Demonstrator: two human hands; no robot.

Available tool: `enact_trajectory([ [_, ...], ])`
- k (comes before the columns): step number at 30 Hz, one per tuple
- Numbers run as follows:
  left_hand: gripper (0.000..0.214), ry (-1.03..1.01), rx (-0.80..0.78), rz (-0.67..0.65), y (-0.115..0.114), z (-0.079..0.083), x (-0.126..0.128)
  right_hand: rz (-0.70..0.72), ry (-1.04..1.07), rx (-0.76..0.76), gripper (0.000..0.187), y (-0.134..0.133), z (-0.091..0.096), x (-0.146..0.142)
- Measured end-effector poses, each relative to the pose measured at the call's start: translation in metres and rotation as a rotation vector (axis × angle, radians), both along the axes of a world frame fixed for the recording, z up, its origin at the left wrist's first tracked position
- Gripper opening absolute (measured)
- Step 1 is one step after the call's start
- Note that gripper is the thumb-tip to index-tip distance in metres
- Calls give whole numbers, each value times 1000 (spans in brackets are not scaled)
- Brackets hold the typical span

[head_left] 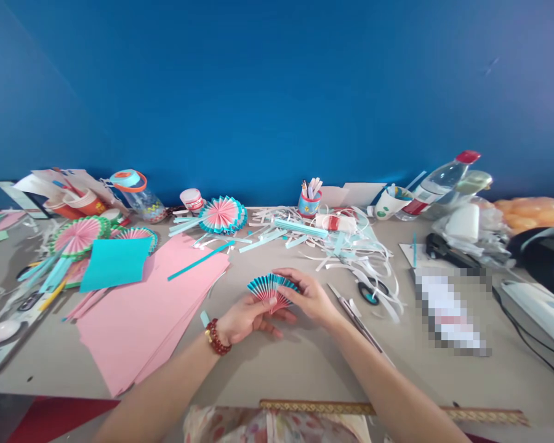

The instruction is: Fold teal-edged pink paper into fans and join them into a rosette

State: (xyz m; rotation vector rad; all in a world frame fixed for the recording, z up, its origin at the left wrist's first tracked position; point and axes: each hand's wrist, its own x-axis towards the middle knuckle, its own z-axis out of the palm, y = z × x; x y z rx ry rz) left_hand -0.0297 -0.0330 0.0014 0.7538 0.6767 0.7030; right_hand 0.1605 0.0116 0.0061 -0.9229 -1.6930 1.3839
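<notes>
Between my two hands a small pleated paper fan [271,288], blue along its outer edge and pink toward its base, is spread in a half circle. My left hand [252,319] pinches its lower left part with the thumb, the other fingers reaching underneath. On the fan's right side, my right hand [308,295] grips the folds between thumb and fingers. Pink paper sheets [152,307] lie to the left of my hands, with a blue paper square [116,263] on top. Scissors [357,314] rest just right of my right forearm.
Finished paper rosettes [222,215] and a heap of white paper strips [341,237] lie toward the wall. A pencil cup [309,203], a tilted plastic bottle [438,184] and a water bottle [138,195] stand behind. At the right are a stapler [450,251] and a power strip [540,311].
</notes>
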Motion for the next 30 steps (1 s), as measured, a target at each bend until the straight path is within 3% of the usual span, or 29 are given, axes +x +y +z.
enact_trajectory([
  [24, 40, 48, -30, -12, -1, 3, -1, -25, -39, 43, 36, -1, -1, -1],
  [26, 41, 82, -11, 47, 0, 3, -1, -54, -36, 42, 36, 0, 0, 0],
  [30, 32, 256, 149, 316, 5, 0, -4, -114, 28, -31, 40, 3, 3, 3],
])
